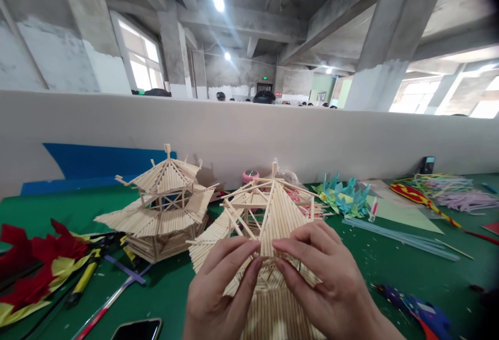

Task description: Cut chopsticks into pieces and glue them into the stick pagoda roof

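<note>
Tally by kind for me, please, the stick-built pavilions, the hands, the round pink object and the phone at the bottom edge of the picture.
Stick-built pavilions: 2
Hands: 2
Round pink object: 1
Phone: 1
Total: 6

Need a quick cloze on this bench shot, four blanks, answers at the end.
1. The left hand and right hand meet at the roof of the front stick model; the second stick model stands to its ____.
2. The tabletop is ____.
3. A ____ sheet leans against the pale partition.
4. The loose pale-blue strips lie to the ____ of the right hand.

Missing words: left; green; blue; right.
</note>
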